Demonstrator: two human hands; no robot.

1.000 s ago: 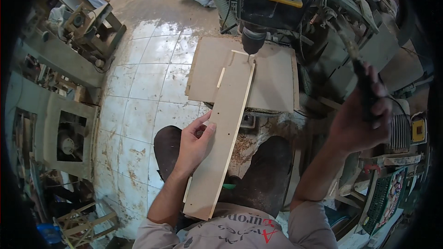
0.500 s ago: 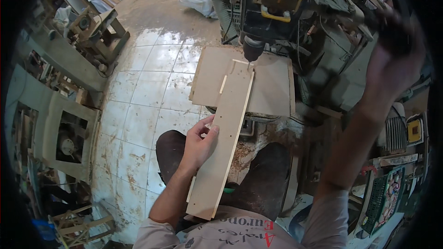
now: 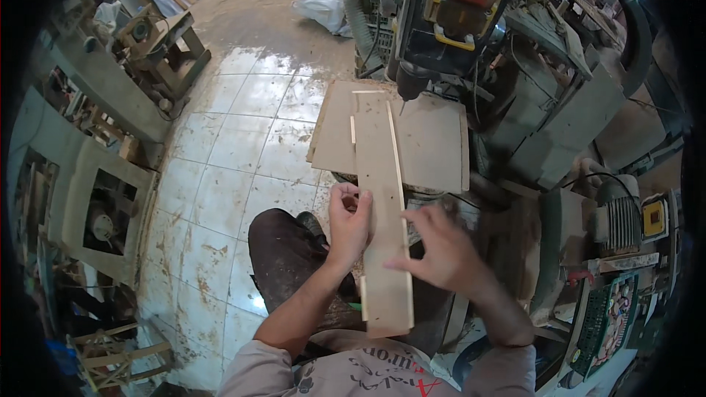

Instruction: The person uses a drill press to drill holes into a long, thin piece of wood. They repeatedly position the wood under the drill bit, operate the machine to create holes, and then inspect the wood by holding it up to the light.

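Note:
A long flat wooden board [image 3: 379,220] with pale strips along its edges and several small holes lies lengthwise in front of me. Its far end rests on the drill press table [image 3: 435,148], while the near end reaches my shirt. My left hand [image 3: 348,226] grips the left edge, thumb on top and fingers curled at the side. Spread and slightly blurred, my right hand [image 3: 440,251] is at the right edge, its thumb over the board and its fingertips by the strip. The drill chuck [image 3: 413,82] and its thin bit [image 3: 402,108] hang just right of the board's far end.
The drill press head [image 3: 456,29] carries a red and yellow switch box. A ribbed hose [image 3: 358,11] runs beside it. Motors, a green crate [image 3: 604,321] and wood pieces crowd the right; machinery [image 3: 110,213] stands left of the dusty tiled floor [image 3: 220,191].
My right hand has come down from the upper right to the board's right edge. The board has swung, its near end moving right and its far end left, away from the bit.

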